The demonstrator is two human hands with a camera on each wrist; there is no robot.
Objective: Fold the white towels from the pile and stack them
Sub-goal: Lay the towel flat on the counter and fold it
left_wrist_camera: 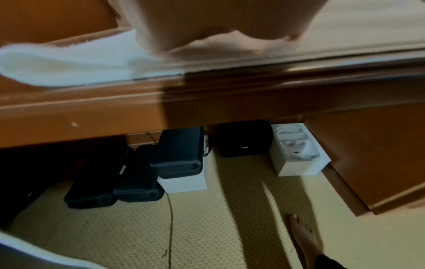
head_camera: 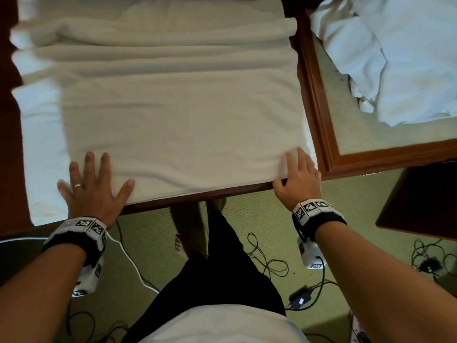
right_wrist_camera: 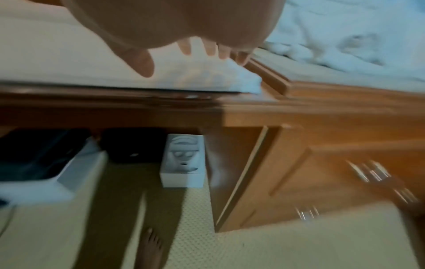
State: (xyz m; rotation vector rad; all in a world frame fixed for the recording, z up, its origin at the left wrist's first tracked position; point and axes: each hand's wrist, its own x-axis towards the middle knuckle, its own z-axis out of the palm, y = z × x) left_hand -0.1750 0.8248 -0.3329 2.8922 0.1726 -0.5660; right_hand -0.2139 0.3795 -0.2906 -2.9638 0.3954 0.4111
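A white towel lies spread over the brown wooden table, smooth near me and rumpled in long folds at the far side. My left hand presses flat on its near-left part with fingers spread; the left wrist view shows the palm over the towel's edge. My right hand rests on the near-right corner, its fingers straight on the cloth and its thumb at the table's edge. The pile of white towels lies crumpled on the surface to the right.
A wood-framed, beige-topped surface adjoins the table on the right. Another dark wooden top stands lower right. Black cases and a white box sit under the table. Cables trail over the carpet by my bare feet.
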